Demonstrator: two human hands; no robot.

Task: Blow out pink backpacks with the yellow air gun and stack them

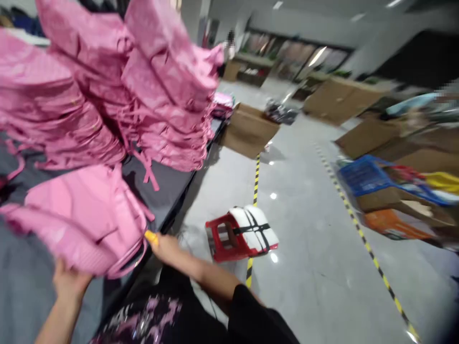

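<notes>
A pink backpack (89, 205) lies tilted on the dark table cover, with its straps toward the right. My left hand (70, 282) grips the backpack's near lower edge, its fingers partly hidden beneath the fabric. Beside the bag's right edge, my right hand (165, 247) is closed around a small yellow tool (151, 237). Only the yellow part of that tool shows, and its tip meets the bag's edge in the picture; motion blur hides its exact kind.
Tall stacks of pink backpacks (168, 95) stand behind on the table (21, 282). A red and white stool (251, 234) sits on the floor to the right. Farther off are a cardboard box (247, 131), a blue crate (366, 177) and yellow-black floor tape (362, 236).
</notes>
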